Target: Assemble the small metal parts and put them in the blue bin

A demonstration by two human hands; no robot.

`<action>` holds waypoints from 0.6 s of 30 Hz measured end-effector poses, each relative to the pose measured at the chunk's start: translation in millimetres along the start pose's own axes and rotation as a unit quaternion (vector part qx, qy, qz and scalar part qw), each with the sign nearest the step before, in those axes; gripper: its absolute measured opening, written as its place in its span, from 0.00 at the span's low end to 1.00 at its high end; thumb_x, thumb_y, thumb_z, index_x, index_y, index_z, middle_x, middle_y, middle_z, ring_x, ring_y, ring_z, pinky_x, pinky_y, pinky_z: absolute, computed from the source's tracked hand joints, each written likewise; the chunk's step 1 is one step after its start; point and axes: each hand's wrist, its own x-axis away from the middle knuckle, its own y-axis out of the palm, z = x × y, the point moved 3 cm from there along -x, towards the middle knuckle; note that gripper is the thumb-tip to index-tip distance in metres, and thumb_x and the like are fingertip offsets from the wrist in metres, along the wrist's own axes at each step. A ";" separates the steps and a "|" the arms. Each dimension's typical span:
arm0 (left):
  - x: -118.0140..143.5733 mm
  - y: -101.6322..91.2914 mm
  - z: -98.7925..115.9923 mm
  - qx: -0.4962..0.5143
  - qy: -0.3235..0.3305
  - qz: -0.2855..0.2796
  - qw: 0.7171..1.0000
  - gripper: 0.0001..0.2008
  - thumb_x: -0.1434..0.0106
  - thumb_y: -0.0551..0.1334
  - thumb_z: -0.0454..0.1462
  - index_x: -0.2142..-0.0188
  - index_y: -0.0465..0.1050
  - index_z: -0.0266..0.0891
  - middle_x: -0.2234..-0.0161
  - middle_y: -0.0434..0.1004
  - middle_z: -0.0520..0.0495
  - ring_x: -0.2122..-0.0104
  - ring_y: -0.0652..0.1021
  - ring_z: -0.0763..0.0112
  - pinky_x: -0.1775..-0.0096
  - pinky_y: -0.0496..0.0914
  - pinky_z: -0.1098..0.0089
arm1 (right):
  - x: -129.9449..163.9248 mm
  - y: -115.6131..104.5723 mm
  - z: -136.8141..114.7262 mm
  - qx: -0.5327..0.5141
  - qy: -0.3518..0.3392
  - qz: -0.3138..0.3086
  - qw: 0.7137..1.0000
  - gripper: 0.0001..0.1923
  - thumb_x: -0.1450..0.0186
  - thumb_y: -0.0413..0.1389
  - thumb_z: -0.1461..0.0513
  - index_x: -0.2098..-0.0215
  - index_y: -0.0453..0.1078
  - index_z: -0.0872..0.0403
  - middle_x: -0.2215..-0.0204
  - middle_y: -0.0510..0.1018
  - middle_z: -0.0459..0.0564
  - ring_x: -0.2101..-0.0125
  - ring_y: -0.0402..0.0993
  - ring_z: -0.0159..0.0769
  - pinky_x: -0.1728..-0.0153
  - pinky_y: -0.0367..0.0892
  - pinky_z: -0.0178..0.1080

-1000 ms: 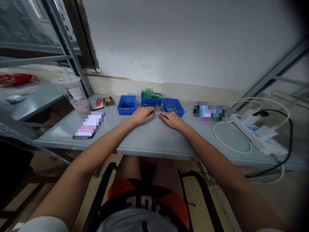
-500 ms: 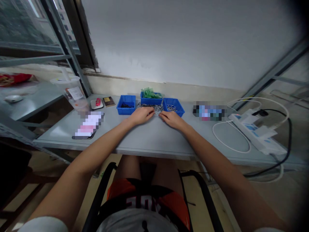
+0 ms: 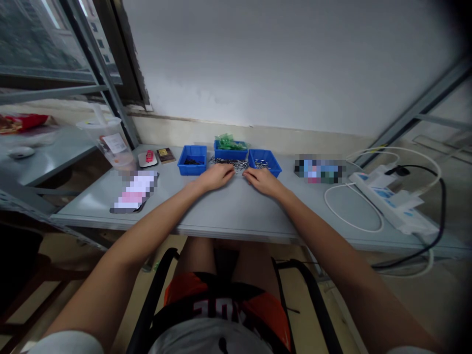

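My left hand (image 3: 219,176) rests on the grey table with its fingers curled together, at the near edge of a pile of small metal pieces like screws (image 3: 240,164). Facing it across a small gap, my right hand (image 3: 262,180) has its fingertips pinched beside the same pile. Whatever either hand holds is too small to make out. Behind the pile stands a blue bin of green plastic packets (image 3: 229,144). Dark small parts lie in the left blue bin (image 3: 192,170). Silvery pieces lie in the right blue bin (image 3: 273,167).
On the left are a phone (image 3: 134,191), a plastic drink cup (image 3: 117,147), a white dish with a red item (image 3: 148,157) and a small dark box (image 3: 165,155). A blurred device (image 3: 319,170) and a power strip with cables (image 3: 394,204) lie on the right.
My left hand has shifted very slightly left, so the gap between the fingertips is a little wider. The bins and pile look the same.
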 end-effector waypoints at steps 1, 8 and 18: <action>-0.2 0.3 -0.4 0.003 0.000 0.001 1.000 0.12 0.31 0.51 0.37 0.67 0.71 0.36 0.68 0.77 0.43 0.67 0.75 0.67 0.63 0.66 0.67 | -0.1 -0.1 0.0 0.002 0.000 -0.001 1.000 0.15 0.28 0.45 0.58 0.61 0.72 0.53 0.71 0.78 0.49 0.71 0.71 0.35 0.65 0.60 0.36; -0.9 1.9 -2.2 0.011 0.010 0.008 1.000 0.12 0.31 0.52 0.37 0.67 0.71 0.37 0.68 0.76 0.44 0.67 0.75 0.67 0.62 0.67 0.67 | 0.0 -2.8 -2.4 0.012 0.008 0.000 1.000 0.15 0.29 0.45 0.58 0.59 0.73 0.53 0.69 0.79 0.50 0.69 0.72 0.36 0.64 0.60 0.36; 0.2 0.4 -0.3 -0.003 0.004 -0.003 1.000 0.12 0.32 0.52 0.37 0.67 0.71 0.36 0.67 0.76 0.43 0.67 0.75 0.65 0.62 0.66 0.66 | 0.8 -3.6 -1.5 0.040 0.022 0.016 0.999 0.15 0.29 0.46 0.58 0.54 0.73 0.53 0.61 0.81 0.53 0.63 0.76 0.41 0.61 0.62 0.38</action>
